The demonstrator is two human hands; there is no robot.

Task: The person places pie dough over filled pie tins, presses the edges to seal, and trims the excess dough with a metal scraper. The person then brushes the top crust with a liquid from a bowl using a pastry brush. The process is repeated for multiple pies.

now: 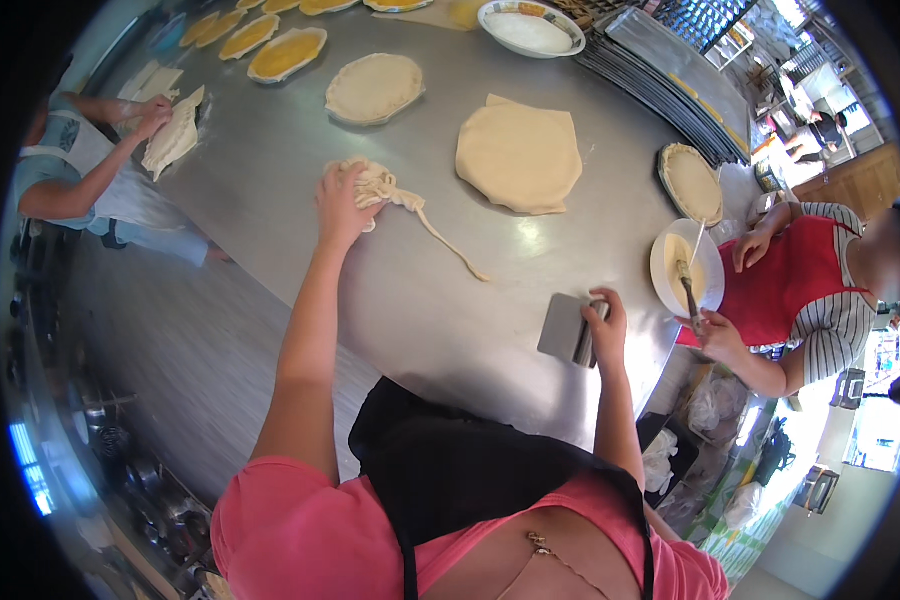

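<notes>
My left hand (342, 205) is closed over a bunch of dough scraps (382, 187) on the steel table. A thin dough strip (450, 247) trails from the bunch toward the right. In my right hand (608, 325) is a bench scraper (567, 326), gripped by its handle, its flat metal blade toward the left. Farther off lies a dough-covered pie (517, 155) whose sheet hangs unevenly over the rim. Beyond my left hand sits another dough-covered pie (375, 88) with its edge cut close.
At the right, a co-worker in a red apron (785, 275) holds a brush in a white bowl (687, 270), near another pie (690, 184). A second person (80, 165) handles dough at the left. Stacked trays (670, 90), a flour bowl (532, 28) and yellow-filled pies (287, 54) stand at the back.
</notes>
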